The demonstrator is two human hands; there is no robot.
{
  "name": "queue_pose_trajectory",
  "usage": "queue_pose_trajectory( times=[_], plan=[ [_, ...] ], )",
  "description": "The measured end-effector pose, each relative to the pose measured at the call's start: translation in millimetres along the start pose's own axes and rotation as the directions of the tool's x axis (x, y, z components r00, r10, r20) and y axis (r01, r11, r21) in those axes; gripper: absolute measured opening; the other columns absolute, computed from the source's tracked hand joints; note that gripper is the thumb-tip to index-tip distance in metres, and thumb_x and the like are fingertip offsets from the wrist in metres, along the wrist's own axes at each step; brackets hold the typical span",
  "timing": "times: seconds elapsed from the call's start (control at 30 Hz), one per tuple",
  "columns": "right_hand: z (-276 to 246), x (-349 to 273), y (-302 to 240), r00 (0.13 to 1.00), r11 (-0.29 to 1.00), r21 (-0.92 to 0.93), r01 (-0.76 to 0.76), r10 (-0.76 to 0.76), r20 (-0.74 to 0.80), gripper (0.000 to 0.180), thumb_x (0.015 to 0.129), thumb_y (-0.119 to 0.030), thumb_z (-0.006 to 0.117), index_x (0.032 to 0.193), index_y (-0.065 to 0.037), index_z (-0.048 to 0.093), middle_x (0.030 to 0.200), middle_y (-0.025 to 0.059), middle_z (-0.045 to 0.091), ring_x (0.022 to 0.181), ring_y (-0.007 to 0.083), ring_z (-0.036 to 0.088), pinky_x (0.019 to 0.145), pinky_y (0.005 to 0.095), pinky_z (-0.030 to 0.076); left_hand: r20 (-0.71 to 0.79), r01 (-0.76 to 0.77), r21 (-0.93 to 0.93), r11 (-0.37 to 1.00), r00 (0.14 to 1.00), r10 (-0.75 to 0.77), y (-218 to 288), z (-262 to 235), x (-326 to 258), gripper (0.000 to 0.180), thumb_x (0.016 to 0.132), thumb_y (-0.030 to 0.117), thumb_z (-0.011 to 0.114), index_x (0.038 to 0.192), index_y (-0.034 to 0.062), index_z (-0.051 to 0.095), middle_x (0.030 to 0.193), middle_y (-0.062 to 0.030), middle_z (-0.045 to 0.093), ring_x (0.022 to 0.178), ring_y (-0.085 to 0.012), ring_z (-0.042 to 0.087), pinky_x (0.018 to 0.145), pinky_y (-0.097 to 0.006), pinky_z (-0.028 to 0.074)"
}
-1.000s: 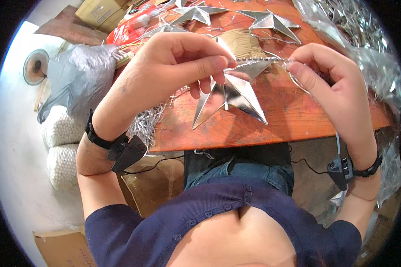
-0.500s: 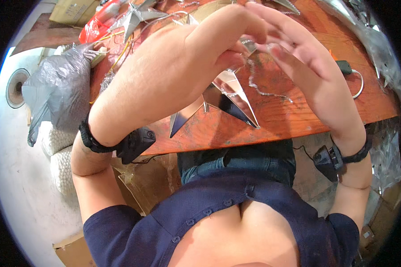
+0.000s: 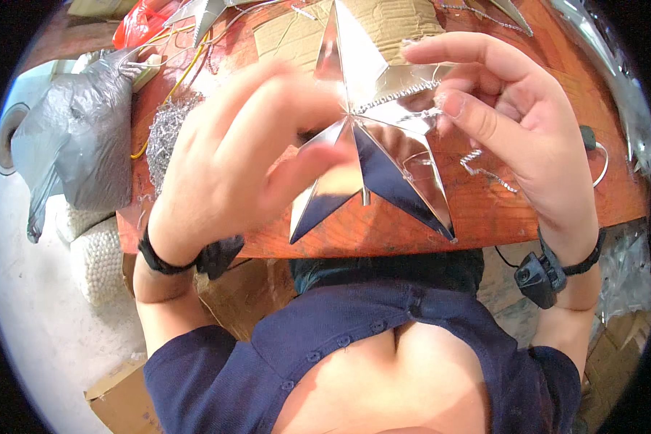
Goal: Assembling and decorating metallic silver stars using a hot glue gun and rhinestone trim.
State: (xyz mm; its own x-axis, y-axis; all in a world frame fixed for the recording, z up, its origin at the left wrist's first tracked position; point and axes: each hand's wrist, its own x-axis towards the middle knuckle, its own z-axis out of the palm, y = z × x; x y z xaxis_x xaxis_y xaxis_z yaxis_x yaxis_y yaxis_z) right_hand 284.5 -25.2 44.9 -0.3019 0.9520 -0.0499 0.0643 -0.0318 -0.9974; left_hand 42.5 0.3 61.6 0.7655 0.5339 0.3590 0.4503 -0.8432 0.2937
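From the head camera we see our left hand (image 3: 239, 159) and right hand (image 3: 513, 123) raised over the near edge of the orange-red wooden table (image 3: 484, 217), both grasping a shiny silver foil star (image 3: 372, 137) between them. The left hand, blurred, grips its left side; the right thumb and fingers pinch its right arm, where a beaded silver wire (image 3: 484, 168) trails. A grey plastic bag (image 3: 87, 137) sits at the table's left edge.

red plastic packet (image 3: 141, 25) | top left | on wooden table (image 3: 557, 210)
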Motion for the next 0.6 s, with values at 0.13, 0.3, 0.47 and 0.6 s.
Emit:
queue_pose_trajectory(
  times=[0.13, 0.3, 0.47, 0.6],
  plan=[
    [5, 4, 11, 0.996, 0.99, -0.114, 0.081, -0.086, -0.038, 0.033, 0.089, -0.008, 0.056, 0.121, 0.0, 0.051, 0.082, -0.0006, 0.056, 0.078, 0.0051, 0.053, 0.073, 0.0177, 0.042, 0.228, 0.208, -0.079, 0.975, 0.956, -0.185, -3, 7, -37, 0.025, 0.071, 0.021, 0.073, 0.081, 0.0078, 0.054, 0.072, -0.0079, 0.052, 0.065, -0.0279, 0.055, 0.055, -0.036, 0.045],
    [15, 11, 19, 0.97, 0.967, -0.087, 0.242, -0.244, -0.015, 0.036, 0.085, 0.0, 0.058, 0.119, 0.0, 0.048, 0.084, 0.0032, 0.058, 0.077, 0.0068, 0.055, 0.072, 0.0185, 0.042, 0.263, 0.237, -0.202, 0.95, 0.948, -0.18, -6, 21, -53, 0.027, 0.071, 0.021, 0.074, 0.08, 0.0061, 0.054, 0.075, -0.0111, 0.057, 0.067, -0.0302, 0.057, 0.059, -0.037, 0.047],
    [33, 12, -5, 0.989, 0.97, -0.216, 0.115, -0.133, -0.071, 0.036, 0.081, 0.006, 0.056, 0.116, 0.0, 0.048, 0.085, 0.0043, 0.059, 0.077, 0.0075, 0.056, 0.071, 0.0193, 0.044, 0.174, 0.321, -0.332, 0.887, 0.945, -0.277, -8, 13, -40, 0.015, 0.076, 0.009, 0.068, 0.085, 0.003, 0.057, 0.074, -0.0088, 0.058, 0.066, -0.023, 0.057, 0.06, -0.03, 0.045],
    [46, 15, -3, 0.961, 0.968, -0.239, 0.082, -0.14, -0.238, 0.037, 0.077, 0.01, 0.057, 0.113, 0.002, 0.048, 0.087, 0.0062, 0.059, 0.075, 0.0087, 0.056, 0.071, 0.0209, 0.046, 0.022, 0.463, -0.508, 0.726, 0.85, -0.527, -1, 8, -15, 0.011, 0.079, 0.0, 0.06, 0.09, -0.0013, 0.06, 0.088, -0.0073, 0.058, 0.08, -0.0135, 0.055, 0.074, -0.024, 0.041]
  ],
)
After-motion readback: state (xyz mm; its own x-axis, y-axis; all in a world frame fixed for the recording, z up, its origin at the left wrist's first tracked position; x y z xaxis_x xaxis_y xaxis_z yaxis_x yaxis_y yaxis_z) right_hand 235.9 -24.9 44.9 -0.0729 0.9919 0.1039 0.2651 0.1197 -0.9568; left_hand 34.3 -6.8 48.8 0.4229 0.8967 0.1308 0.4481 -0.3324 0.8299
